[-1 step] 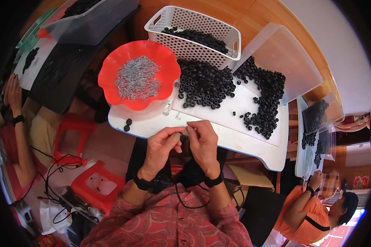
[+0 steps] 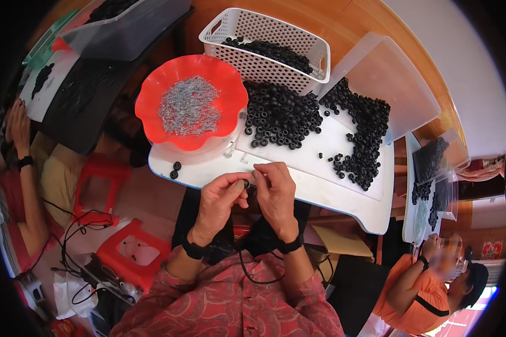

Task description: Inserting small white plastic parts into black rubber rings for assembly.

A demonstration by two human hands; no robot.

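The left hand (image 2: 216, 197) grasps 1 small black piece (image 2: 246, 183) between thumb and forefinger. The right hand (image 2: 278, 190) sits just beside it, thumb and forefinger together; whether this grip holds anything cannot be told. Keep the piece steady, leave its near face exposed, and guide the right fingertips with small, light motions. Caution: both hands sit at the front edge of the tabletop (image 2: 315, 188); a dropped piece could fall off. Avoid the 2 loose black rings (image 2: 174, 174) near the left edge. Room to move runs rightward along the front strip; the red bowl (image 2: 149, 90) limits forward-left reach.
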